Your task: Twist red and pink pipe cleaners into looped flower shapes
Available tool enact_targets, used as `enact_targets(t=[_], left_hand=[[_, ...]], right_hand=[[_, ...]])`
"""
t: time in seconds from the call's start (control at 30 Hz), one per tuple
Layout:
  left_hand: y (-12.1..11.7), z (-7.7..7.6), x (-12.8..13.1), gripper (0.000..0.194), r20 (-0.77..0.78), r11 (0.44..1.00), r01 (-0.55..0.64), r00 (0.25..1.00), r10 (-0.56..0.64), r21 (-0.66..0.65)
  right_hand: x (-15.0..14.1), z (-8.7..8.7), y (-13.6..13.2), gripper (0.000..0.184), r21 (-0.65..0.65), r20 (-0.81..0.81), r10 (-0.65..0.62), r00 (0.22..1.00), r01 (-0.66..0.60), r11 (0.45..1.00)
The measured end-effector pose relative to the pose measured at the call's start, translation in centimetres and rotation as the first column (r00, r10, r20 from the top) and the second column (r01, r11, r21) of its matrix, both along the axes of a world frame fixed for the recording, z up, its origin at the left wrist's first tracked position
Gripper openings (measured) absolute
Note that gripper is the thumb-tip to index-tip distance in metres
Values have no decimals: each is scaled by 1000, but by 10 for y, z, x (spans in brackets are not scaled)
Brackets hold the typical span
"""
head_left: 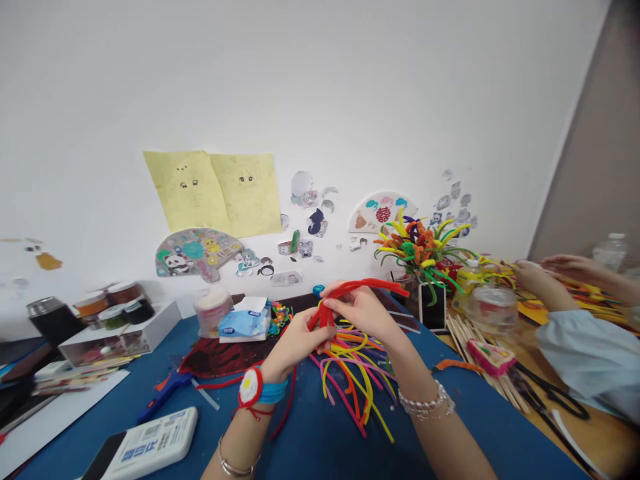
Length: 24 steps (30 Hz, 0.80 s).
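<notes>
Both of my hands meet over the middle of the blue table, around red pipe cleaners (370, 284). My left hand (296, 335) pinches the lower part of the red bundle, its fingertips wrapped in close. My right hand (361, 311) grips the red strands higher up, and their free ends stick out to the right above it. Below and behind the hands lies a loose heap of yellow, pink and orange pipe cleaners (367, 393). Part of the red bundle is hidden by my fingers.
A tissue pack (245, 322), a blue glue gun (165, 399) and a white box-like device (150, 443) lie to the left. Pipe-cleaner flowers (423, 243) and a phone (433, 307) stand at the back right. A co-worker's hands (543, 283) are at the far right, near wooden sticks (467, 340).
</notes>
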<state>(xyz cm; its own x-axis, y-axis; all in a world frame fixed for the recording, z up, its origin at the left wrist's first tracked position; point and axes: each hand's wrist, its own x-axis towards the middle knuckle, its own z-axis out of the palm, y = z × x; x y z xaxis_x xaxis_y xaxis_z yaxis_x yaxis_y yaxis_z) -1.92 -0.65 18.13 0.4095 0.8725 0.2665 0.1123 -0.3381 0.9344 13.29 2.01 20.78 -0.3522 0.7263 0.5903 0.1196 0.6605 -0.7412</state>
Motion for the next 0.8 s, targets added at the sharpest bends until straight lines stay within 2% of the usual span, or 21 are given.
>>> enact_targets(t=[0.2,0.27,0.33,0.37,0.4,0.47,0.5,0.53,0.57,0.6,0.7,0.8], left_hand=[[4,-4,2,23,6,1000,5,1000,-5,9],[5,-4,5,24,36,998,-40,999,39,46],[6,-5,8,24,35,980,-144,990,140,135],[6,-6,9,24,24,953,-219,976,218,209],[6,-7,11,23,14,904,-304,949,315,301],[5,-9,13,23,2,750,-438,864,503,495],[4,-9,14,23,-7,678,-463,823,568,571],[4,-10,15,23,-20,629,-466,794,607,623],[3,-10,15,23,-36,607,-456,781,624,651],[2,-10,15,24,-52,610,-439,783,620,659],[0,-9,17,25,-54,669,-406,830,555,623],[-2,-6,20,25,-19,736,-383,881,473,558]], right_hand=[[-1,-1,4,12,43,-2,-17,1000,17,999],[-1,-2,6,13,43,5,-69,998,69,997],[-1,-3,7,16,51,8,-153,988,152,987],[-1,-4,7,17,55,4,-195,981,195,979],[-2,-4,7,18,54,-4,-232,973,232,971],[-3,-5,8,20,36,-36,-277,960,278,960],[-4,-5,8,21,23,-57,-283,957,284,958],[-4,-6,9,21,8,-79,-273,959,274,962],[-4,-6,9,22,-8,-98,-245,965,245,969],[-4,-6,10,22,-24,-113,-200,973,199,980],[0,-5,11,24,-65,-138,-49,989,41,997],[4,-3,12,28,-79,-183,22,983,-37,996]])
